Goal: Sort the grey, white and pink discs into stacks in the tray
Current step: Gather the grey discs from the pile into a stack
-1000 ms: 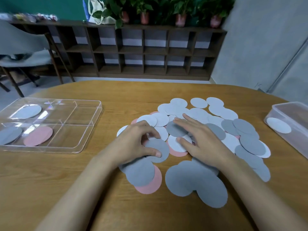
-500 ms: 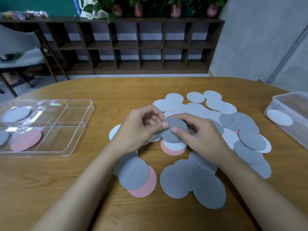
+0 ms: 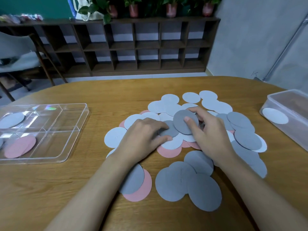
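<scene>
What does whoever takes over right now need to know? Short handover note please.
Right hand: pinching a grey disc, tilted up off the pile.
Left hand: fingers on a second grey disc lying flat in the pile; no clear grip.
Tray, far left on the table: holds a pink stack and a white stack; a grey edge barely shows at the frame's left border.
Left: most discs, all three colours, are loose and overlapping mid-table. One white disc sits in the clear box on the right.

Matt discs (image 3: pixel 185 121), glossy clear-plastic tray (image 3: pixel 71 147), wood table (image 3: pixel 50 189).
</scene>
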